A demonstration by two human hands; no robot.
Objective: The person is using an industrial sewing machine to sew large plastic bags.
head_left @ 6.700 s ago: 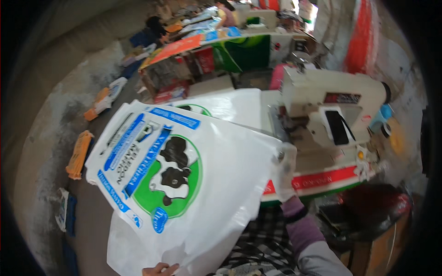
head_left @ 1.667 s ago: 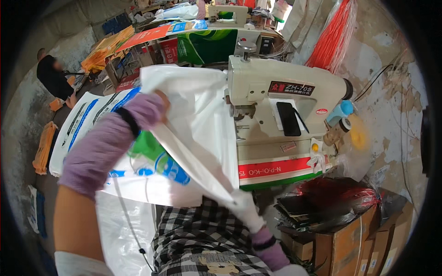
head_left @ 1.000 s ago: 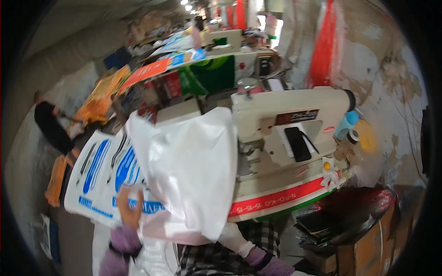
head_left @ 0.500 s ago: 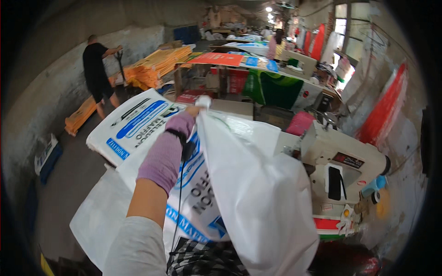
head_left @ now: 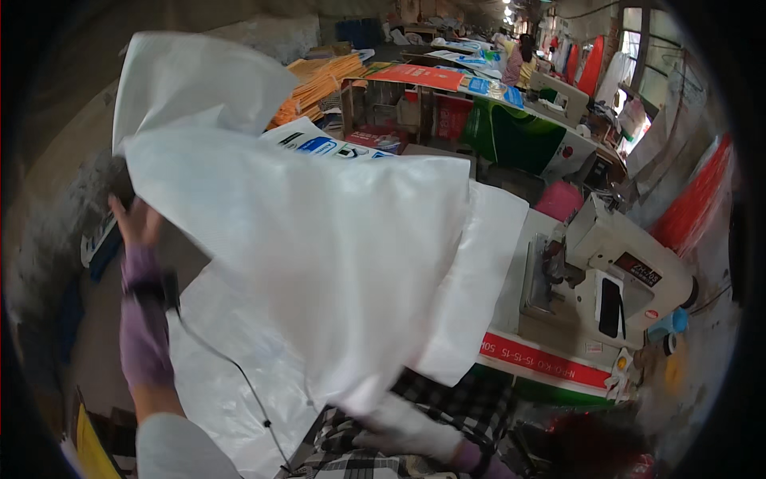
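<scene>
This is a sack-sewing workshop. An industrial sewing machine (head_left: 614, 271) stands at the right of the frame, a white woven sack (head_left: 319, 247) fills the centre, stacks of flat printed sacks (head_left: 319, 80) lie at upper centre, and another person (head_left: 523, 60) works at the far top.

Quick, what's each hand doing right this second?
Left hand: raised at the upper edge of the large white woven plastic sack; grip cannot be told.
Right hand: in a white glove, closed on the sack's lower corner.
</scene>
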